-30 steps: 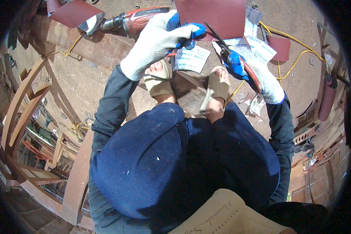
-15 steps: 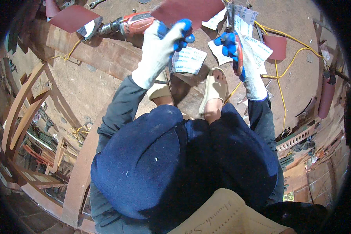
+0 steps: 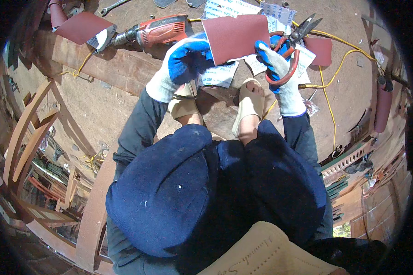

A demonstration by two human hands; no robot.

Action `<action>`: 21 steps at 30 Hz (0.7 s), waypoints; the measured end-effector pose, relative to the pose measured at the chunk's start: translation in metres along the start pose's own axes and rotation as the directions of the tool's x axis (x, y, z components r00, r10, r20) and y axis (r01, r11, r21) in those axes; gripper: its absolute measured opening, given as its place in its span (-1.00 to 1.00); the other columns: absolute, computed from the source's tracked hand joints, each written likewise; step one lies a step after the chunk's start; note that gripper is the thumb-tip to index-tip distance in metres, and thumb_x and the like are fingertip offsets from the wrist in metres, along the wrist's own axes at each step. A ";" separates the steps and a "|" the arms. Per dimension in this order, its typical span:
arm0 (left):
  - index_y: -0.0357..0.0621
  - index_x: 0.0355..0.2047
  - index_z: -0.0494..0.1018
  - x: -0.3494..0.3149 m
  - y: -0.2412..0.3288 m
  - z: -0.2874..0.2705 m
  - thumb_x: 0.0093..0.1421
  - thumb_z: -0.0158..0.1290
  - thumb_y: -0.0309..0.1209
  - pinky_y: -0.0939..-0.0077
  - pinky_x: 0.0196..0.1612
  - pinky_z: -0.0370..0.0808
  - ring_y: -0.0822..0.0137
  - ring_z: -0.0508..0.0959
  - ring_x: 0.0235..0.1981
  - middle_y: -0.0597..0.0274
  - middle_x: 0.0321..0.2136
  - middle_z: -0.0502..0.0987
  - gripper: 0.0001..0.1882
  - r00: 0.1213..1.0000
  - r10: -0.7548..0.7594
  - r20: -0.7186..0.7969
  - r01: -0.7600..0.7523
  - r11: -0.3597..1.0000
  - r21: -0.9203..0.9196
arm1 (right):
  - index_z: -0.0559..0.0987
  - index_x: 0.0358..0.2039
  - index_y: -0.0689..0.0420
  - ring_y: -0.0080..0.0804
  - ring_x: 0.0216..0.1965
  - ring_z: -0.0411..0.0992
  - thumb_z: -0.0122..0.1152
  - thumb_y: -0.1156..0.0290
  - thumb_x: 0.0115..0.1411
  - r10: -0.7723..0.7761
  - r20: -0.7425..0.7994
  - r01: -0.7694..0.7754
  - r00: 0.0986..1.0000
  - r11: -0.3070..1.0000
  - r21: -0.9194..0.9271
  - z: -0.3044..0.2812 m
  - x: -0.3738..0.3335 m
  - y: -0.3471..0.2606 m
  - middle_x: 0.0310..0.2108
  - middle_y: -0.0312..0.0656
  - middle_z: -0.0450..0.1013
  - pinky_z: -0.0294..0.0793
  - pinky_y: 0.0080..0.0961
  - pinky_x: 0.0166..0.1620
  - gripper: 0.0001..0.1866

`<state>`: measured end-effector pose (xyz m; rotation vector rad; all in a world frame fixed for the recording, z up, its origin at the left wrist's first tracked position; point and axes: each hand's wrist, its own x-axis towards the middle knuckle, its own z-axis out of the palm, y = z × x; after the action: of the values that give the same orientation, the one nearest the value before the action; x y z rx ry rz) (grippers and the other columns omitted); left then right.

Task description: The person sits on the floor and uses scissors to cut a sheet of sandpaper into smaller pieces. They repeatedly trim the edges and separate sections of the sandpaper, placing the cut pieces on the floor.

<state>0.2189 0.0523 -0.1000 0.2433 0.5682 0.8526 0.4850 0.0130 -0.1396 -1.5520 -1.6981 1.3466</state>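
A reddish-brown piece of sandpaper (image 3: 237, 39) is stretched between my two gloved hands, grit side up. My left hand (image 3: 183, 64), in a white glove with blue coating, is closed on its left edge, with the fingertips partly behind the sheet. My right hand (image 3: 280, 68) has a pair of red-handled scissors (image 3: 303, 28) hooked in it. The dark blades point up and right, slightly apart. That hand's thumb and fingers also meet the right edge of the sandpaper. Several white-backed sandpaper pieces (image 3: 220, 75) lie on the ground beneath.
An orange-red power drill (image 3: 163, 31) lies left of the sandpaper, near another curled sandpaper piece (image 3: 80, 27) and a wrench (image 3: 112, 6). A yellow cord (image 3: 326, 87) winds across the ground at right. A sandpaper roll (image 3: 383, 107) sits far right; curved wooden parts (image 3: 27, 119) stand at left.
The sandpaper has come down and flattened out between my hands. The scissors have swung from upright to pointing up and right, and my left hand has opened out and moved slightly lower.
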 end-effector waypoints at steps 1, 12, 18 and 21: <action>-0.26 0.09 0.17 -0.004 -0.006 0.000 0.17 -0.08 -0.25 0.10 0.10 0.28 0.06 0.37 0.01 -0.02 0.05 0.28 -0.47 0.998 -0.061 0.024 0.065 0.976 -0.208 | 0.36 0.01 0.21 -0.38 -0.10 0.38 0.00 0.59 -0.02 -0.122 -0.039 0.117 0.992 0.985 -0.128 0.000 0.000 0.004 -0.08 -0.14 0.38 0.37 -0.48 -0.04 -0.51; -0.32 -0.26 0.46 0.006 0.025 0.001 0.12 0.01 -0.44 0.72 -0.46 0.40 0.57 0.51 -0.43 0.27 -0.40 0.50 -0.79 0.992 0.114 0.058 -0.072 0.128 0.989 | 0.33 0.02 0.15 -0.54 -0.25 0.36 0.00 0.46 0.14 0.085 -0.161 -0.088 0.983 0.996 -0.010 -0.011 0.028 -0.058 -0.20 -0.20 0.38 0.35 -0.60 -0.25 -0.60; -0.31 -0.28 0.46 0.003 0.030 -0.003 0.10 0.04 -0.47 0.71 -0.41 0.43 0.59 0.48 -0.44 0.30 -0.45 0.50 -0.81 0.950 0.218 -0.225 0.025 0.663 0.748 | 0.26 0.09 0.13 -0.38 -0.13 0.32 -0.15 0.28 0.25 0.399 0.224 -0.431 0.889 0.895 0.116 -0.011 -0.021 -0.013 -0.09 -0.14 0.33 0.31 -0.52 -0.07 -0.59; -0.31 -0.21 0.44 0.004 0.034 0.008 0.13 -0.06 -0.50 0.66 -0.31 0.43 0.51 0.48 -0.36 0.25 -0.35 0.50 -0.77 0.972 0.190 -0.142 0.021 0.527 0.850 | 0.19 0.16 0.11 -0.32 -0.01 0.30 -0.20 0.31 0.25 0.107 0.352 -0.111 0.930 0.994 -0.011 -0.008 -0.021 -0.032 0.05 -0.10 0.28 0.26 -0.52 0.02 -0.54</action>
<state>0.2032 0.0773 -0.0805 1.1112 1.1850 0.6290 0.4822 -0.0003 -0.1026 -1.4848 -1.8273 1.7759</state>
